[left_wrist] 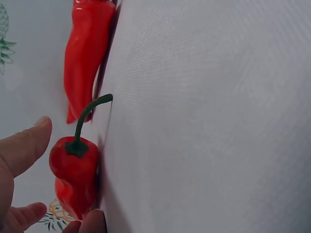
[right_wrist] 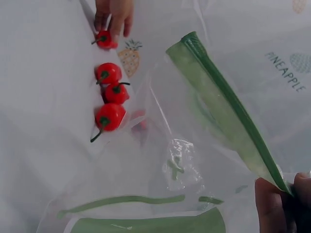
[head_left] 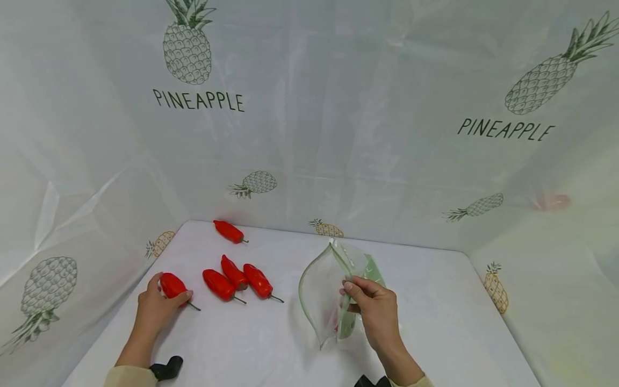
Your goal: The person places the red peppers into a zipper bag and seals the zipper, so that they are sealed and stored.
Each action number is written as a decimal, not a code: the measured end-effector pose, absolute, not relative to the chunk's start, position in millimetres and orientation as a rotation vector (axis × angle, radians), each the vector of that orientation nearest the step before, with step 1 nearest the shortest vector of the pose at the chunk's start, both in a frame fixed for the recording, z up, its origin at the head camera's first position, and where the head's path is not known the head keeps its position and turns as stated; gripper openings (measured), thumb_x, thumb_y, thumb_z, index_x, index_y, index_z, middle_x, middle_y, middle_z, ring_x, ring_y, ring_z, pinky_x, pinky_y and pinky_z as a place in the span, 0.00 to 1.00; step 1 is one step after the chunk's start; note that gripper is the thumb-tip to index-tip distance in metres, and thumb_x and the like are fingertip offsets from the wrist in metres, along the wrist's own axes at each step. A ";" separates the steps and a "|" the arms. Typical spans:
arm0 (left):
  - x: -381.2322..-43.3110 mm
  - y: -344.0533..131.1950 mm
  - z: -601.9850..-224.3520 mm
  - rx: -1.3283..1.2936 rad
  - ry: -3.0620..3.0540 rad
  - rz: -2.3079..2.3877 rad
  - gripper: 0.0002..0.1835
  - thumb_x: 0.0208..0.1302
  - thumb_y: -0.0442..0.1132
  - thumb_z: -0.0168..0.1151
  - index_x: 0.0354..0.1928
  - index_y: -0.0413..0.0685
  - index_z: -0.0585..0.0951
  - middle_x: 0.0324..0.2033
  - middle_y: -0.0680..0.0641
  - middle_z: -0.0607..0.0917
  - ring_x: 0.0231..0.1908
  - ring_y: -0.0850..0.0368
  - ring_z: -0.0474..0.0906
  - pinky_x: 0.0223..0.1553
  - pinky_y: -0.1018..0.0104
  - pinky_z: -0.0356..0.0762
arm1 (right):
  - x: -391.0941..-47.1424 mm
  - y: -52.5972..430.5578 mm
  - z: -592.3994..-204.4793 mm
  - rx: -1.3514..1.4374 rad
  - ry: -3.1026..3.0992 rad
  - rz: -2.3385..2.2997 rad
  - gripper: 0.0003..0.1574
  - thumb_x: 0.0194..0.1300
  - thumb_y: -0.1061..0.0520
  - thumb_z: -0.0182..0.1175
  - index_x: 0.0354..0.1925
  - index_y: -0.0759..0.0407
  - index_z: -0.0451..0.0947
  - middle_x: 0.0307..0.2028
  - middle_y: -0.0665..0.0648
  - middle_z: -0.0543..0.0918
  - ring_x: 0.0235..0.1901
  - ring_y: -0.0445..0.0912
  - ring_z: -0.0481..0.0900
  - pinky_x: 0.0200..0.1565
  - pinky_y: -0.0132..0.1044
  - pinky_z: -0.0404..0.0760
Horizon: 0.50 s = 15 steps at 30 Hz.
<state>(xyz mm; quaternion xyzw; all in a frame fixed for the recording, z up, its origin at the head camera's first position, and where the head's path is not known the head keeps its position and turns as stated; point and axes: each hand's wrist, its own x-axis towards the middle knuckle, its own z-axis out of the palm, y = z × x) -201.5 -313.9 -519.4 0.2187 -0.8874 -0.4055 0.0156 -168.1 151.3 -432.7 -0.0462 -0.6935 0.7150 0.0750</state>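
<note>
My left hand (head_left: 157, 306) reaches round a red pepper (head_left: 172, 286) with a green stem at the table's left side. In the left wrist view the thumb stands apart from this pepper (left_wrist: 74, 170), with fingertips near its pointed end. My right hand (head_left: 374, 306) pinches the green-edged rim of a clear zip bag (head_left: 314, 290) between thumb and fingers, holding it upright with its mouth spread. A bit of red shows low in the bag. Beside the left hand, three more red peppers lie close together, among them a middle pepper (head_left: 234, 273).
Another red pepper (head_left: 229, 231) lies near the back left corner of the white table (head_left: 232, 344). A pale curtain (head_left: 338, 134) printed with pineapples surrounds the table at the back and sides.
</note>
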 end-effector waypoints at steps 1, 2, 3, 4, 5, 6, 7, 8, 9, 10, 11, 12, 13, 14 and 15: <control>-202.0 -314.3 -519.9 0.681 -2.765 -1.263 0.58 0.67 0.49 0.70 0.81 0.29 0.43 0.70 0.17 0.58 0.69 0.19 0.55 0.64 0.25 0.71 | -168.2 151.0 -433.3 -0.137 -2.076 2.144 0.18 0.68 0.65 0.70 0.52 0.77 0.84 0.37 0.55 0.93 0.36 0.42 0.92 0.34 0.36 0.90; -202.6 -314.6 -519.9 0.682 -2.772 -1.266 0.58 0.67 0.49 0.70 0.81 0.29 0.43 0.70 0.17 0.58 0.69 0.19 0.55 0.65 0.25 0.70 | -168.4 150.8 -434.2 -0.133 -2.068 2.144 0.18 0.68 0.65 0.70 0.52 0.78 0.83 0.37 0.56 0.93 0.36 0.42 0.92 0.34 0.36 0.90; -203.0 -314.9 -520.1 0.683 -2.779 -1.268 0.58 0.68 0.50 0.70 0.81 0.28 0.42 0.70 0.16 0.58 0.69 0.18 0.55 0.65 0.25 0.70 | -168.6 150.7 -435.1 -0.131 -2.061 2.143 0.19 0.68 0.65 0.70 0.52 0.79 0.83 0.37 0.56 0.93 0.36 0.42 0.92 0.35 0.36 0.90; -203.6 -315.2 -520.2 0.684 -2.785 -1.272 0.59 0.68 0.50 0.70 0.81 0.28 0.42 0.70 0.16 0.57 0.69 0.18 0.55 0.66 0.25 0.69 | -168.9 150.5 -436.1 -0.127 -2.056 2.141 0.19 0.68 0.65 0.70 0.52 0.79 0.83 0.37 0.55 0.93 0.36 0.43 0.92 0.35 0.37 0.90; -203.8 -315.3 -520.6 0.689 -2.788 -1.274 0.59 0.67 0.51 0.70 0.81 0.27 0.41 0.70 0.16 0.57 0.69 0.18 0.55 0.65 0.24 0.69 | -169.1 150.5 -436.6 -0.121 -2.053 2.140 0.19 0.68 0.65 0.70 0.52 0.79 0.83 0.37 0.55 0.93 0.35 0.43 0.92 0.35 0.37 0.91; -204.0 -315.0 -520.6 0.695 -2.790 -1.269 0.59 0.67 0.51 0.70 0.80 0.27 0.42 0.69 0.16 0.57 0.69 0.18 0.55 0.65 0.24 0.69 | -169.3 150.5 -437.2 -0.115 -2.053 2.138 0.19 0.68 0.65 0.70 0.52 0.79 0.83 0.37 0.55 0.93 0.35 0.43 0.92 0.35 0.37 0.91; -204.0 -314.5 -520.4 0.699 -2.792 -1.263 0.59 0.67 0.52 0.70 0.80 0.26 0.42 0.69 0.15 0.58 0.68 0.18 0.56 0.65 0.24 0.69 | -169.5 150.4 -437.5 -0.110 -2.054 2.139 0.19 0.68 0.65 0.70 0.52 0.79 0.83 0.36 0.54 0.93 0.35 0.43 0.92 0.35 0.37 0.91; -203.9 -314.2 -520.6 0.706 -2.795 -1.253 0.60 0.67 0.52 0.70 0.79 0.25 0.42 0.68 0.15 0.58 0.67 0.17 0.56 0.65 0.24 0.69 | -169.6 150.5 -438.0 -0.104 -2.054 2.138 0.19 0.68 0.65 0.70 0.51 0.79 0.83 0.37 0.54 0.93 0.35 0.43 0.92 0.34 0.37 0.91; -203.8 -313.9 -520.8 0.710 -2.796 -1.243 0.60 0.67 0.52 0.70 0.79 0.24 0.43 0.68 0.14 0.58 0.67 0.17 0.57 0.65 0.24 0.69 | -169.7 150.5 -438.3 -0.100 -2.056 2.137 0.18 0.68 0.65 0.70 0.51 0.78 0.84 0.37 0.54 0.93 0.35 0.42 0.92 0.34 0.37 0.90; -203.7 -313.2 -520.6 0.718 -2.797 -1.234 0.59 0.66 0.52 0.70 0.78 0.22 0.43 0.67 0.14 0.58 0.66 0.17 0.57 0.65 0.24 0.69 | -169.8 150.6 -438.7 -0.094 -2.056 2.139 0.17 0.68 0.65 0.70 0.50 0.78 0.84 0.37 0.54 0.93 0.35 0.42 0.92 0.34 0.37 0.90; -203.6 -312.6 -520.5 0.722 -2.800 -1.222 0.59 0.66 0.52 0.70 0.78 0.21 0.44 0.66 0.13 0.58 0.65 0.17 0.58 0.64 0.24 0.70 | -170.0 150.6 -439.0 -0.088 -2.056 2.142 0.16 0.68 0.65 0.70 0.50 0.78 0.85 0.37 0.55 0.93 0.35 0.42 0.92 0.34 0.37 0.90; -203.5 -311.9 -519.9 0.720 -2.804 -1.210 0.58 0.66 0.52 0.70 0.77 0.20 0.45 0.65 0.13 0.59 0.64 0.17 0.59 0.64 0.24 0.70 | -170.2 150.7 -439.4 -0.082 -2.057 2.145 0.16 0.67 0.66 0.70 0.49 0.77 0.85 0.37 0.55 0.93 0.35 0.42 0.92 0.34 0.37 0.90; -203.3 -311.3 -520.0 0.716 -2.807 -1.197 0.57 0.66 0.51 0.69 0.76 0.18 0.46 0.64 0.12 0.60 0.64 0.17 0.60 0.64 0.24 0.71 | -170.5 150.9 -439.9 -0.076 -2.058 2.149 0.14 0.67 0.66 0.70 0.48 0.77 0.85 0.37 0.56 0.93 0.34 0.42 0.91 0.34 0.37 0.90; -202.9 -310.8 -519.8 0.712 -2.809 -1.186 0.56 0.66 0.50 0.69 0.76 0.17 0.47 0.64 0.12 0.61 0.63 0.17 0.61 0.64 0.25 0.71 | -170.8 151.1 -440.4 -0.067 -2.063 2.150 0.13 0.67 0.67 0.69 0.47 0.77 0.86 0.36 0.56 0.93 0.34 0.42 0.91 0.33 0.37 0.90; -202.8 -310.3 -519.5 0.698 -2.812 -1.176 0.55 0.67 0.50 0.69 0.75 0.16 0.49 0.63 0.13 0.63 0.63 0.18 0.62 0.63 0.25 0.72 | -171.3 151.3 -440.7 -0.057 -2.071 2.149 0.13 0.67 0.68 0.69 0.46 0.77 0.86 0.36 0.55 0.93 0.33 0.42 0.91 0.33 0.37 0.90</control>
